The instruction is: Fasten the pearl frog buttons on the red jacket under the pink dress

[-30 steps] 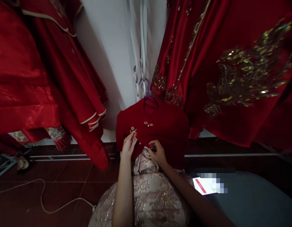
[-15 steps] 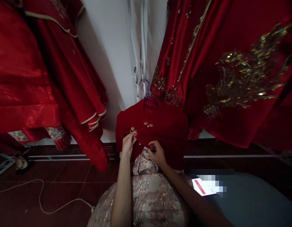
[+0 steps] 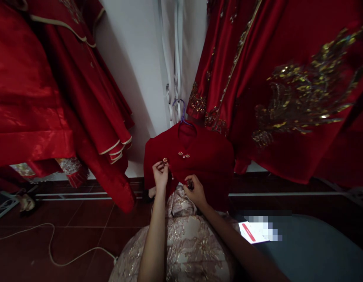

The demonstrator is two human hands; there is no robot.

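Note:
A dark red jacket (image 3: 211, 156) hangs in front of me on a purple hanger (image 3: 183, 113). A jewelled floral clasp (image 3: 184, 155) sits on its front below the neckline. My left hand (image 3: 160, 175) pinches the jacket's front on the left, right at a second floral ornament (image 3: 164, 160). A small beaded drop (image 3: 172, 177) dangles beside its fingertips. My right hand (image 3: 196, 190) is closed on the lower front edge, with a dark ornament (image 3: 189, 183) showing at its fingers. Between the hands, the front parts over my patterned, shiny dress (image 3: 193, 243).
Red garments (image 3: 96, 109) hang on the left, and a sequined red garment (image 3: 305, 102) hangs on the right. A white metal rack post (image 3: 177, 58) stands behind. A lit phone (image 3: 252, 232) lies on a grey-blue seat (image 3: 313, 246). A white cable (image 3: 52, 250) crosses the tiled floor.
My left hand has shifted slightly down and left, turning so its fingers sit just under the floral ornament. The right hand holds the same place.

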